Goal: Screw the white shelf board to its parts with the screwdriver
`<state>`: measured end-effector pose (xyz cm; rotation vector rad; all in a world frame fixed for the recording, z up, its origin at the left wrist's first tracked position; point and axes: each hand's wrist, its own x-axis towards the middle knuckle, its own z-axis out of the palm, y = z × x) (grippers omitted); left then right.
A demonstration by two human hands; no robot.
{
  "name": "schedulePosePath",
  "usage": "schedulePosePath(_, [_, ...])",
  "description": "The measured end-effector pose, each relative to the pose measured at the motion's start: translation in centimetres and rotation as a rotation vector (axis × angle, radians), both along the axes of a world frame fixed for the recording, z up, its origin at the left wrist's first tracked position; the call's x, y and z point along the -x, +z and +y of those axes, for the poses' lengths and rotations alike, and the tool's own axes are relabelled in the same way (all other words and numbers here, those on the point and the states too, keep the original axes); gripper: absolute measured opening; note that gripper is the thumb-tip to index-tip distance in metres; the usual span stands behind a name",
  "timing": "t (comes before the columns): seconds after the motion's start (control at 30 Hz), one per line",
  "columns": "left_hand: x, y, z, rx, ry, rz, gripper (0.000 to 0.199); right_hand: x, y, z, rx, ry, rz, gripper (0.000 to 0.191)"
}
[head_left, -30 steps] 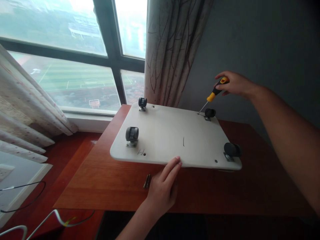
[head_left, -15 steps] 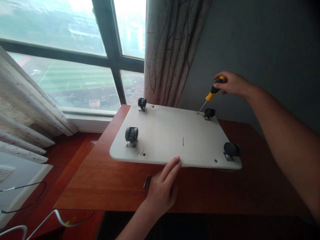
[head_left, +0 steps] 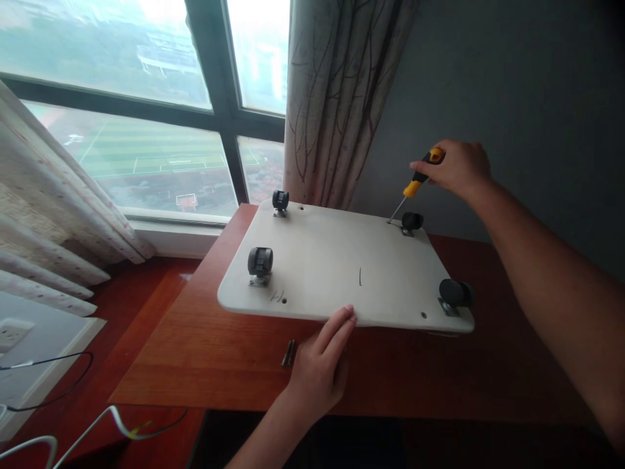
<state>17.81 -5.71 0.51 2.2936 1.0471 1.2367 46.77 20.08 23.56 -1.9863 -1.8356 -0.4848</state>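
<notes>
A white board (head_left: 322,260) with rounded corners lies with black caster wheels (head_left: 260,262) facing up, one near each corner. My left hand (head_left: 318,368) grips its near edge, two fingers on top and the thumb hidden. My right hand (head_left: 463,168) is closed around the yellow-and-black handle of a screwdriver (head_left: 411,189). The screwdriver slants down, its tip at a hole near the far edge, beside the far right caster (head_left: 413,221). Other holes (head_left: 284,301) show near the casters. A few loose screws (head_left: 288,353) lie left of my left hand.
The board rests on a reddish-brown wooden table (head_left: 185,352). A window (head_left: 161,156) and patterned curtains (head_left: 332,98) stand behind it, with a grey wall (head_left: 512,98) at the right. Cables (head_left: 114,420) hang at the lower left near a wall socket (head_left: 12,333).
My right hand has turned a little on the screwdriver handle, its fingers shifting, while the tip stays at the hole. My left hand remains on the board's edge. The view has shifted slightly.
</notes>
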Motion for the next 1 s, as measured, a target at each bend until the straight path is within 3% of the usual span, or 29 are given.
schedulePosePath(0.2, [0.0, -0.1, -0.1, 0.033, -0.01, -0.013, 0.077, -0.3, -0.2, -0.6, -0.022, 0.018, 0.03, 0.034])
schedulePosePath(0.33, [-0.1, -0.1, 0.0, 0.032, -0.02, -0.022, 0.077, 0.5, 0.4, -2.7, -0.124, 0.104, 0.059, 0.035])
schedulePosePath(0.57, [0.3, 0.5, -0.6, 0.004, -0.017, -0.091, 0.068, 3.4, 0.6, -11.1, -0.201, 0.326, 0.413, 0.043])
schedulePosePath(0.77, [3.1, 1.7, -2.1, 0.022, 0.091, -0.192, 0.053, 5.7, -0.9, -19.8, -0.108, 0.404, 0.797, 0.022])
schedulePosePath(0.83, [4.5, 2.1, -2.1, 0.023, 0.149, -0.139, 0.047, 6.1, -1.7, -21.9, -0.03, 0.433, 0.853, 0.018])
schedulePosePath(1.0, [8.0, 2.8, -1.6, 0.045, 0.263, 0.205, 0.029, 6.9, -5.1, -24.7, 0.071, 0.474, 0.88, 0.031])
